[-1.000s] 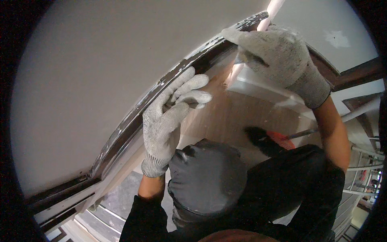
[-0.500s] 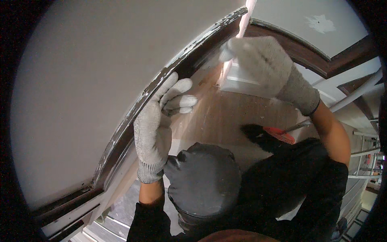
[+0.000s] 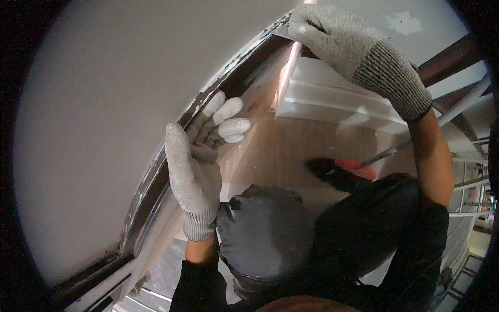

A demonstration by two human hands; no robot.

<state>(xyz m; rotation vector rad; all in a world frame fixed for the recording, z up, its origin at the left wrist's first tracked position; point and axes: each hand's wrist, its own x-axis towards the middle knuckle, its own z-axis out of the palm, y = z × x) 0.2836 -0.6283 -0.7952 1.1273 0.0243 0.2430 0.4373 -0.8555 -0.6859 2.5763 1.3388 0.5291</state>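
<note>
My left hand (image 3: pixel 200 140), in a pale knitted glove, lies along a dark brown trim strip (image 3: pixel 138 216) with flaking white paint on its edge. Its thumb and fingers are apart, the palm holds nothing, and the fingertips rest at or close to the strip. Farther up, at the strip's far end near the corner, my gloved right hand (image 3: pixel 327 39) is closed. A flat grey blade (image 3: pixel 283 32) sticks out from its fingers against the strip; any handle is hidden in the glove.
A plain grey wall panel (image 3: pixel 99 130) rises on the left. On the brown floor lies a black and red broom (image 3: pixel 343 171) with a long pole. A rounded dark grey pad (image 3: pixel 265 234) sits below my hands. A white baseboard (image 3: pixel 332 104) and ladder-like rails (image 3: pixel 470 182) stand right.
My right hand has moved up and left, from in front of the baseboard to the strip's far end. My left thumb has swung out over the strip's edge, and the palm has turned up.
</note>
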